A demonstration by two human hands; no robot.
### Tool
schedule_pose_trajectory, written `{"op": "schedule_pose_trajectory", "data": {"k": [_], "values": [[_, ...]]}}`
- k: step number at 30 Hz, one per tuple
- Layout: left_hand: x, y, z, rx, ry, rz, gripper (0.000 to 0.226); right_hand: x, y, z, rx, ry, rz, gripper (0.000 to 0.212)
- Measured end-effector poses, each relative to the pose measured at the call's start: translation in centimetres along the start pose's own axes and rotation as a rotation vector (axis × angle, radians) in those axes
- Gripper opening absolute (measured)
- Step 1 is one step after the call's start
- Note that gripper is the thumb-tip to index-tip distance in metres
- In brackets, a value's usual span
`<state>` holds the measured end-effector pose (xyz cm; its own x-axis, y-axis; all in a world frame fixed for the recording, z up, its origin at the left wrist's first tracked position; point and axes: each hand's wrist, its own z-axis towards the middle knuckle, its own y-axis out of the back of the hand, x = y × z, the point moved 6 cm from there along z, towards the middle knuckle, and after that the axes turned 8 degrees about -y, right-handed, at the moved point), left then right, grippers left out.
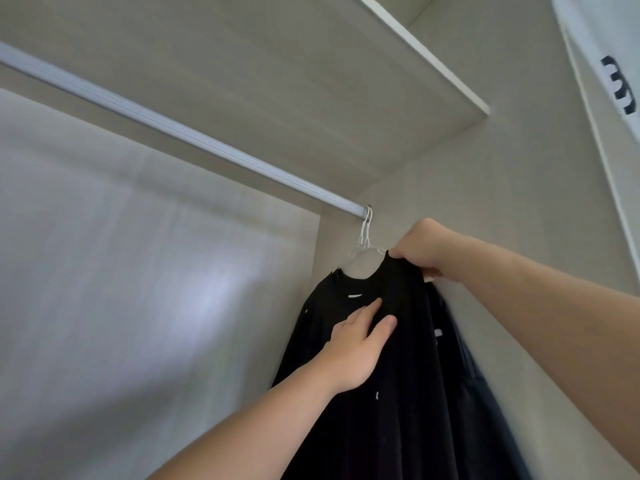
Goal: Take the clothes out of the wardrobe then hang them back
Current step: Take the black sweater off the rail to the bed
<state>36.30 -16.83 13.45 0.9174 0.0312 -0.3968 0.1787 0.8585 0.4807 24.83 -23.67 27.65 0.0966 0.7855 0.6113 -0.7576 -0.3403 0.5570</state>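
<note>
Fingers of right hand [424, 245] hidden behind black shirt [381, 410], hem cut off

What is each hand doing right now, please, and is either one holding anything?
Left hand: open, fingers flat against the black shirt.
Right hand: closed, gripping the shirt at its shoulder, near the white hanger.

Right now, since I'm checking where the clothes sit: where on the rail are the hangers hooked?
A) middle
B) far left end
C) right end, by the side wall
C: the white hangers hook over the rail at its right end, close to the side wall, with the black shirt hanging below them.
</note>
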Motion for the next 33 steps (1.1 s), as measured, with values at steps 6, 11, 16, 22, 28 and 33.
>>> {"op": "schedule_pose_trajectory", "data": {"k": [6,11,16,22,28,33], "values": [[0.8,0.6,-0.7,-0.006,0.018,0.0,0.081,2.3,-2.1,0.1,-0.051,0.036,-0.227,0.017],[0.7,1.1,-1.1,-0.001,0.021,0.061,0.071,2.1,-3.1,0.8,-0.232,0.075,-0.274,0.01],[1.1,1.3,-1.6,0.042,0.028,0.146,0.074,1.4,-3.1,0.4,-0.325,0.106,-0.223,0.02],[0.1,2.7,-2.2,0.0,0.003,0.171,0.066,1.4,-2.7,-0.7,-0.4,0.156,-0.249,0.015],[-1.5,5.6,-2.3,-0.301,-0.064,0.29,0.06,-0.9,1.9,-4.1,-0.545,0.306,-0.34,0.02],[-5.1,6.1,-1.9,-0.536,-0.1,0.339,0.063,-3.3,9.7,-9.4,-0.754,0.446,-0.505,0.024]]}}
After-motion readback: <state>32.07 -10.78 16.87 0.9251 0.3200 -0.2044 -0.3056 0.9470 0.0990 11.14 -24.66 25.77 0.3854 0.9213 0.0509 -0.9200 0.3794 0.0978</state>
